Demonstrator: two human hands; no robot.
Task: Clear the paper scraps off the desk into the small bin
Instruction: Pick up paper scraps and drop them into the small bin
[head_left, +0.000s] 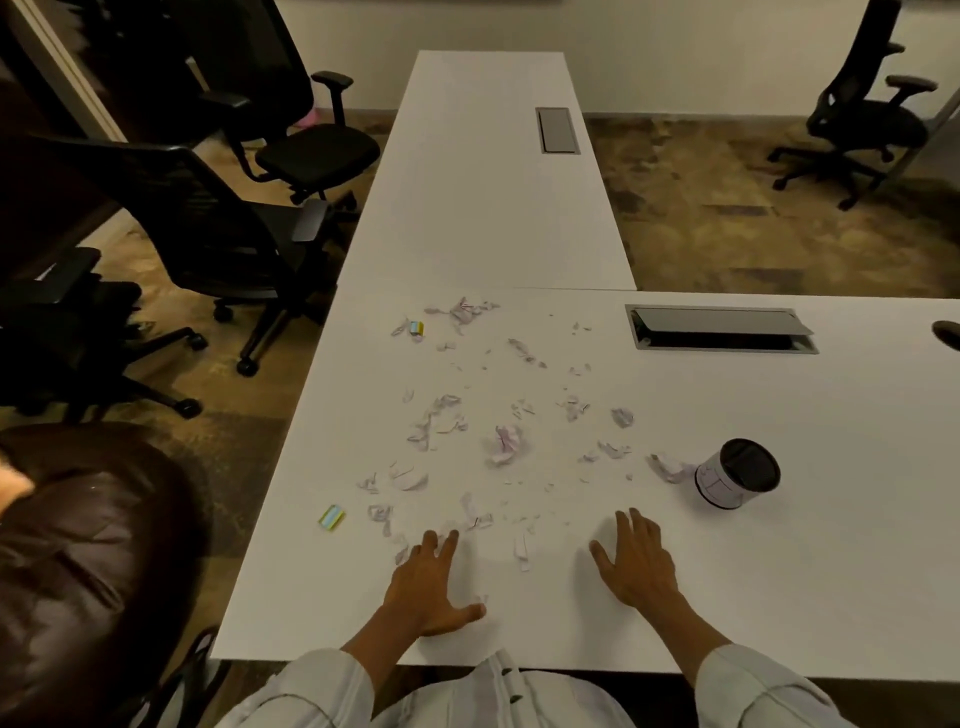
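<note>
Paper scraps (501, 441) lie scattered across the near desk (779, 571), between its near edge and the cable tray (719, 328) set into its far right. The small bin (737, 474) lies tipped on its side to the right of the scraps. Left hand (426, 587) and right hand (636, 564) rest flat near the front edge. A second desk (483, 171) extends behind; office chairs (218, 244) stand at left.

A second white table (488, 171) runs toward twelve o'clock to a pale wall (675, 52). Black office chairs (234, 228) crowd nine to eleven o'clock; another chair (867, 114) stands at two, on mottled brown carpet (779, 228) under dim light.
</note>
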